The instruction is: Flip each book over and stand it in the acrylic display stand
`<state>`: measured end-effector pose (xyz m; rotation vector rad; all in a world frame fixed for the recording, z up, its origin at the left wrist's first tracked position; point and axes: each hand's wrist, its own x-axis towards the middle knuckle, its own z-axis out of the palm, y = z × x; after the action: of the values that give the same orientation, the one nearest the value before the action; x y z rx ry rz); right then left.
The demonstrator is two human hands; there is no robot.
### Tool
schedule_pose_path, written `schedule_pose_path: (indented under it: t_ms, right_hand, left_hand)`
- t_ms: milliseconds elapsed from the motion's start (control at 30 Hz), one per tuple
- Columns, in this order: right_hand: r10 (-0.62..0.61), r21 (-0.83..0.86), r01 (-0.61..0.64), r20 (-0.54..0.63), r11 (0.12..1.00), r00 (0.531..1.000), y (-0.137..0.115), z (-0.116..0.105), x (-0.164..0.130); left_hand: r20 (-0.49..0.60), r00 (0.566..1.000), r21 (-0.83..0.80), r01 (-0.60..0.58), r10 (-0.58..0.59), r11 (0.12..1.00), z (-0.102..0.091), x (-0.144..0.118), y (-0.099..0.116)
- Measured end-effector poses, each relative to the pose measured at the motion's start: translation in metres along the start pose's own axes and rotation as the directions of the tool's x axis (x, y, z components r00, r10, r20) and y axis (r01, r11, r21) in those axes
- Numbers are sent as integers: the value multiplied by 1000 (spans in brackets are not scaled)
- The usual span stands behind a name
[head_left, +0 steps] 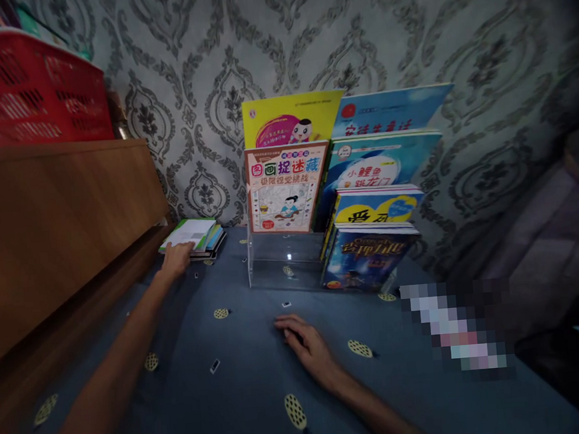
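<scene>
At the far left, my left hand [176, 258] grips the front edge of a white and green book [196, 229], the top one of a small stack of books [215, 241] on the cloth. The fingers under that edge are hard to see. My right hand [307, 349] rests above the dark blue cloth [251, 367], fingers loosely bent and apart, holding nothing. Beyond it stands a clear tiered book rack [286, 271]. Its left side bears an orange-bordered picture book [288, 194] before a yellow book [294, 117]; below them its lower tiers show through.
The rack's right side bears a light blue book [381, 111], a teal book [380, 160], a yellow and blue book [373, 205] and a dark blue book [365, 258]. A wooden cabinet [64, 228] with a red basket [33, 90] stands left. Patterned wallpaper [280, 37] lies behind; a blurred patch is at right.
</scene>
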<state>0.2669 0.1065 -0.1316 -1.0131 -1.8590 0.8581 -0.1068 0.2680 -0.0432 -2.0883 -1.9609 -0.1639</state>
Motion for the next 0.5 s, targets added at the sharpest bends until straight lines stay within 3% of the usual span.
schedule_pose_path:
  t_ms: [267,500]
  right_hand:
    - [-45,-22,44,-37,999,998,-1,2,0]
    - [-87,-45,86,-26,995,996,8,5,0]
  left_hand:
    - [48,998,73,-35,32,997,-29,-14,12]
    - [111,992,135,-81,66,988,-53,-43,53]
